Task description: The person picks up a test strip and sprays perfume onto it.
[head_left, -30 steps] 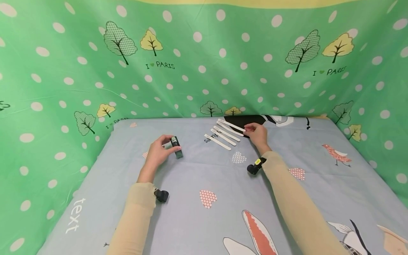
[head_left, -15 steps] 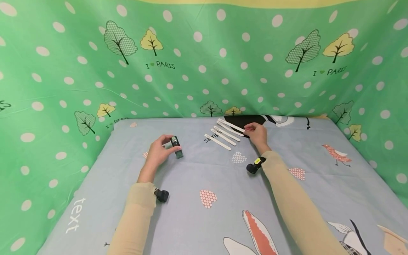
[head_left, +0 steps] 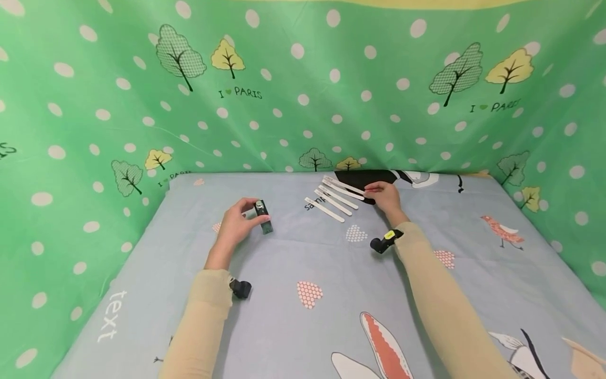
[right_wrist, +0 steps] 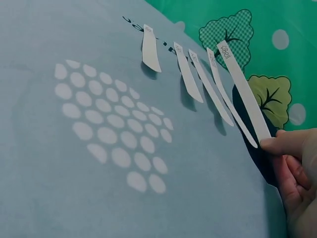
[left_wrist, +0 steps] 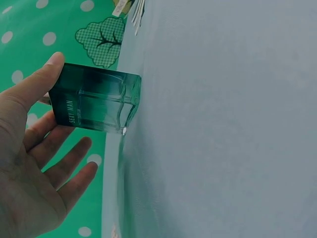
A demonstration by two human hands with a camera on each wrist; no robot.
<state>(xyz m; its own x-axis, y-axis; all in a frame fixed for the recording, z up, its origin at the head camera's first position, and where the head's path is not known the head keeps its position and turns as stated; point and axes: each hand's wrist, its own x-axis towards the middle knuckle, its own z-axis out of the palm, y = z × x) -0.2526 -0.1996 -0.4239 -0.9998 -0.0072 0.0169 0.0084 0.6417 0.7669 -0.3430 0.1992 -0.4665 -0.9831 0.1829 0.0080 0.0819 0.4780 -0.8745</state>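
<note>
In the left wrist view, a green glass perfume bottle (left_wrist: 99, 106) lettered "SEXY MAN" is pinched by my left hand (head_left: 235, 225). My thumb and a finger hold its upper end, and the other fingers spread loosely. Its base is right at the cloth. At the back, my right hand (head_left: 385, 198) pinches the lower end of a white paper test strip (right_wrist: 243, 91) with handwriting at its far end. Several more white strips (right_wrist: 188, 74) lie fanned beside it on the cloth, slightly curved and roughly parallel, with writing at their far ends.
A grey-blue printed cloth (head_left: 265, 326) with hearts, a bird and rabbit ears covers the table. Behind it and along both sides hangs a green polka-dot curtain (head_left: 284, 126) with tree prints.
The head view has shifted slightly. My right wrist has moved a little right and away. Both hands keep the same holds, and the strips lie as before.
</note>
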